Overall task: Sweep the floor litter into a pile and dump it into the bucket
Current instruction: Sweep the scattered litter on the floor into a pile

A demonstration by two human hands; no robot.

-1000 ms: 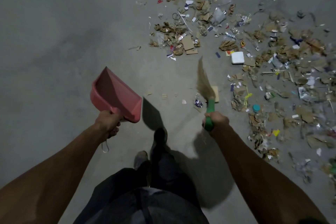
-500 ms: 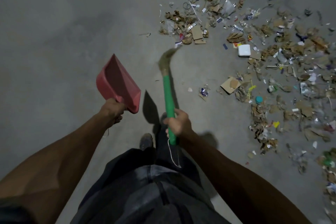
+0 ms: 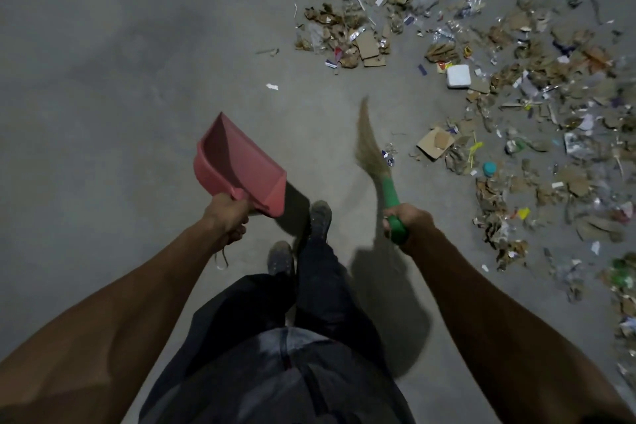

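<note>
My left hand [image 3: 228,217] grips the handle of a pink dustpan [image 3: 237,165], held off the floor with nothing in it. My right hand [image 3: 407,222] grips the green handle of a short grass broom [image 3: 370,144], whose blurred bristles point up and away over the floor. Litter [image 3: 537,106] of cardboard scraps, paper and plastic lies spread over the grey concrete at the right and upper right. A folded cardboard piece [image 3: 435,143] and a small foil wrapper [image 3: 389,155] lie just right of the bristles. No bucket is in view.
A white foam block [image 3: 458,76] sits among the litter, and a small teal cap [image 3: 489,168] lies nearer me. My two shoes [image 3: 318,217] stand between the dustpan and the broom. Bare concrete [image 3: 103,79] stretches to the left.
The broom has swung from the centre back to the right, toward the litter's edge. My right hand moved right with it. The dustpan stays raised in my left hand.
</note>
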